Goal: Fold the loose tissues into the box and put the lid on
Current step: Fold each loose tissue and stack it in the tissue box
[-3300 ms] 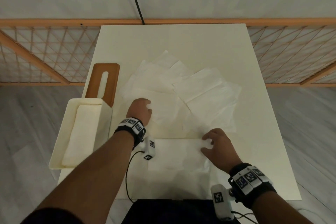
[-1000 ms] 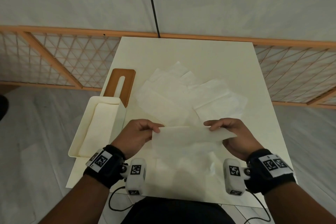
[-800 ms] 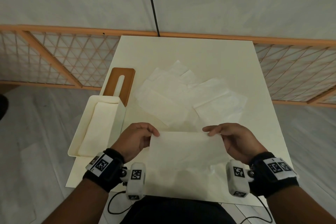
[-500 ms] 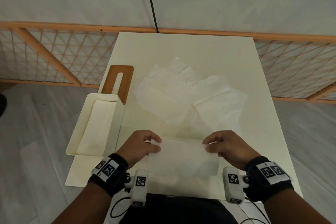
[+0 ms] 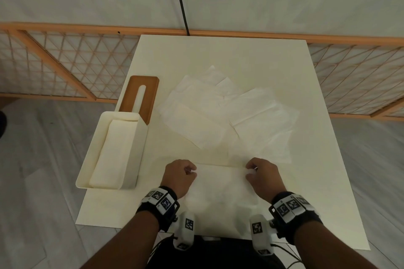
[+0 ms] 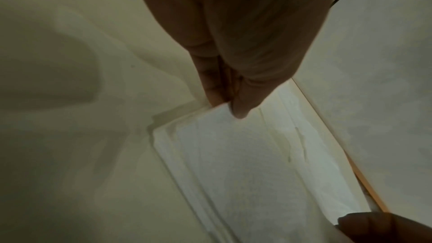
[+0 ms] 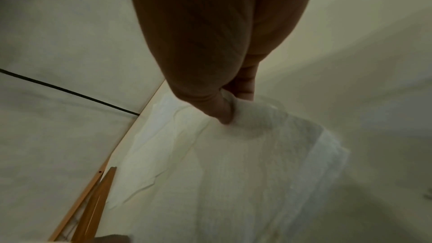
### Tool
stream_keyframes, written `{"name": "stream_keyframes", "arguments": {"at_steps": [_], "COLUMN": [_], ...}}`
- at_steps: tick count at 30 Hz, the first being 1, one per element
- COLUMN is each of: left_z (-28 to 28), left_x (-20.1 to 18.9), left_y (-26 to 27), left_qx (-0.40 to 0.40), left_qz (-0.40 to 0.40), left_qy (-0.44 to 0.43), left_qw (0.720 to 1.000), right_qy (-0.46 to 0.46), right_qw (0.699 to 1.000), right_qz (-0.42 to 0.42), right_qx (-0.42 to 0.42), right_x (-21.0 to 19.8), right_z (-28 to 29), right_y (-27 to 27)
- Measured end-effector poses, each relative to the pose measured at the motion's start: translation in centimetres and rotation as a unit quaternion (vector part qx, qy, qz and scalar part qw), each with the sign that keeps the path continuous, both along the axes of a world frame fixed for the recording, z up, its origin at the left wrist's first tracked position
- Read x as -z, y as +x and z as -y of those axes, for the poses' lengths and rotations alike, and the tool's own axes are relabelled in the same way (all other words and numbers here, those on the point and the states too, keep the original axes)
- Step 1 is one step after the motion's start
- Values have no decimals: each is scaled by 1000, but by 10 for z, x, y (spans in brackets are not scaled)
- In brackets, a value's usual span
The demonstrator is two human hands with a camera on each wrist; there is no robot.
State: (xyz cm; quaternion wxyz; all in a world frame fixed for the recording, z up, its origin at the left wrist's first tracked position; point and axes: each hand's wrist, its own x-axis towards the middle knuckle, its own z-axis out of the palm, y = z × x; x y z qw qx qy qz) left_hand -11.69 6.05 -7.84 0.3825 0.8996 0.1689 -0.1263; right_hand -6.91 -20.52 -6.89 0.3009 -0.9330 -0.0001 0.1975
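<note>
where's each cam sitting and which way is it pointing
Head: on the person's head, looking down at the table; both forearms and hands show.
Left wrist: looks along the left hand at the tissue.
Right wrist: looks along the right hand.
Shared: all three see that tissue, pinched by both hands.

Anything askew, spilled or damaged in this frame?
Nothing damaged. Loose tissues lie overlapping at mixed angles, as expected mid-task. The box overhangs the table's left edge, which looks slightly precarious.
</note>
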Motion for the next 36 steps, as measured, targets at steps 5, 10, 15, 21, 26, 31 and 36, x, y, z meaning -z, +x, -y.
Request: {"name": "stream_keyframes", "arguments": {"at_steps": [5,10,15,21,26,31,36], "left_z": [0,12,20,12,7,5,-4], "left_x": [2,-3,4,9,7,-10,-55], "left_y": [16,73,119,129,125,123,129], "left_qx": [22,54,79,65,69,15,29], "left_qz": [7,65,28,27,34,39,71], "left_qy": [43,67,117,118,72,53,17], "left_qw": [999,994,990,990,994,998,997], "right_qy": [-23,6,22,25,29,48,37], "right_qw": [999,998,997,997,998,997,987], "right_qz": [19,64,71,68,51,56,138], "right_qx": [-21,-2,4,1,-12,-24,-70], "right_x": [8,3,-11,-18,-26,-34,-51], "right_z": [1,4,11,14,5,-4,-15], "right_y": [-1,-4,-4,5,14,16,28]}}
